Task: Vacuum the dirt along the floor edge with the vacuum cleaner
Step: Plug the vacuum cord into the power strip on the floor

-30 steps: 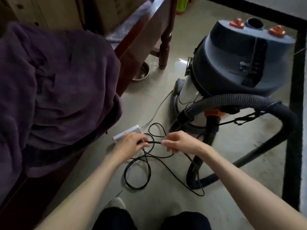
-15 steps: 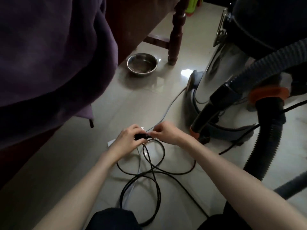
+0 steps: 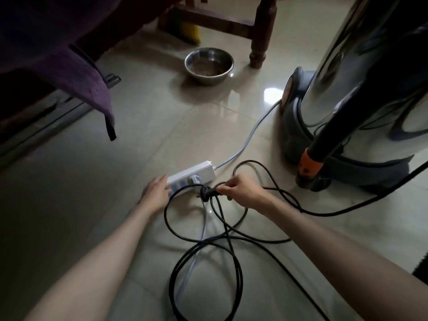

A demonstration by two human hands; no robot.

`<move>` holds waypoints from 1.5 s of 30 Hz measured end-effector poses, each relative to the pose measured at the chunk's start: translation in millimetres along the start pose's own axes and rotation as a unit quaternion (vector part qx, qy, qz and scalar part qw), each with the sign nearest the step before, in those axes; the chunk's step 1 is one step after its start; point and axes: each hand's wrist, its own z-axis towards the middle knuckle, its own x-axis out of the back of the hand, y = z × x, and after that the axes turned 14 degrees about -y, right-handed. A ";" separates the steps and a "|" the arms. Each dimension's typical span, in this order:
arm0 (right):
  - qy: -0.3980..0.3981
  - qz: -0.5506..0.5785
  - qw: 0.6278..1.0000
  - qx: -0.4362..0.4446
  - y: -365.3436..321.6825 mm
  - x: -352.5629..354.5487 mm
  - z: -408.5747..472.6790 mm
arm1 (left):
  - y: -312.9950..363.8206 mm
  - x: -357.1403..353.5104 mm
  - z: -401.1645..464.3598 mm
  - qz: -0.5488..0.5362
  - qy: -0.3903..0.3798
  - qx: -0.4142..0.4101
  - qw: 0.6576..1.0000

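Floor-level, right hand point(image 3: 240, 191) points black plug point(image 3: 206, 193) left.

left hand point(image 3: 155, 191): resting flat on the near end of the power strip point(image 3: 192, 176), fingers point(image 3: 159, 180) touching it
right hand point(image 3: 238, 190): pinching the plug point(image 3: 206, 193), just right of the left fingers
plug: sitting just before the strip, at the right fingertips
cord point(image 3: 208, 246): lying looped on the floor point(image 3: 69, 205), before both hands
vacuum cleaner point(image 3: 361, 100): standing right of and behind the right fingers
bowl point(image 3: 209, 65): sitting well behind the fingers, beside the furniture leg point(image 3: 261, 31)
cloth point(image 3: 76, 72): hanging far left, behind the left fingers
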 end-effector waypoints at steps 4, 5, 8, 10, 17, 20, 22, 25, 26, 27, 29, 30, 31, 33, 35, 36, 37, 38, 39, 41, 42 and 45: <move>-0.022 0.073 0.997 -0.001 2.6 -6.9 -0.7 | -1.2 -1.9 -3.5 -0.030 0.004 0.003 1.000; -0.020 0.082 0.996 0.001 2.1 -9.1 0.1 | -1.0 -0.7 -6.6 -0.040 0.000 0.002 0.999; 0.002 0.116 0.992 0.046 -8.9 -14.2 1.3 | 6.5 6.1 -18.6 -0.050 0.005 -0.008 0.999; 0.028 0.149 0.984 0.095 -20.7 -16.2 2.8 | 17.2 11.1 -28.6 -0.037 0.019 -0.021 0.999; 0.031 0.157 0.983 0.091 -14.9 -35.9 10.8 | 38.9 14.5 -53.3 -0.122 0.008 -0.063 0.991; 0.004 0.124 0.991 0.056 7.2 -39.0 6.0 | 32.1 6.2 -56.1 -0.202 -0.026 -0.047 0.978; -0.019 0.062 0.997 0.029 20.7 -39.0 0.3 | 27.4 3.3 -57.2 -0.248 -0.030 -0.036 0.968; -0.020 -0.050 0.998 0.012 29.1 -38.1 -9.0 | 24.7 2.4 -58.6 -0.276 -0.032 -0.037 0.960; -0.009 -0.075 0.997 0.018 28.3 -37.2 -11.0 | 25.8 1.9 -59.0 -0.280 -0.036 -0.040 0.958; 0.003 -0.092 0.995 0.029 26.0 -36.1 -12.5 | 27.0 1.4 -59.3 -0.278 -0.038 -0.042 0.959; 0.024 -0.105 0.993 0.049 19.8 -33.4 -15.7 | 29.5 0.4 -59.4 -0.265 -0.037 -0.041 0.963; 0.035 -0.106 0.992 0.058 17.1 -32.6 -16.9 | 30.3 0.2 -59.5 -0.263 -0.037 -0.041 0.963; 0.044 -0.104 0.991 0.067 15.0 -32.6 -17.5 | 31.0 0.1 -59.8 -0.265 -0.036 -0.042 0.963; 0.052 -0.109 0.990 0.078 10.3 -34.6 -17.7 | 31.4 -0.4 -60.8 -0.264 -0.034 -0.048 0.963; 0.053 -0.126 0.987 0.079 5.7 -37.5 -16.9 | 32.5 -1.7 -62.4 -0.254 -0.030 -0.054 0.965; 0.053 -0.143 0.985 0.076 4.0 -38.5 -16.3 | 33.3 -2.5 -63.1 -0.248 -0.027 -0.056 0.967; 0.054 -0.162 0.983 0.072 2.5 -39.2 -15.9 | 33.8 -2.7 -63.7 -0.244 -0.023 -0.055 0.968; 0.055 -0.180 0.980 0.069 1.3 -39.7 -15.7 | 33.8 -2.6 -64.4 -0.239 -0.019 -0.054 0.969; 0.058 -0.192 0.977 0.067 0.0 -40.2 -16.0 | 33.7 -2.0 -64.8 -0.234 -0.014 -0.053 0.971; 0.065 -0.206 0.974 0.066 -3.8 -41.5 -16.6 | 33.7 -0.8 -65.2 -0.226 -0.004 -0.053 0.973; 0.067 -0.208 0.973 0.068 -5.8 -42.7 -16.1 | 34.3 -0.6 -65.2 -0.224 0.000 -0.052 0.973; 0.048 -0.198 0.977 0.067 -11.8 -45.2 -13.1 | 37.0 -1.1 -65.6 -0.237 -0.001 -0.050 0.970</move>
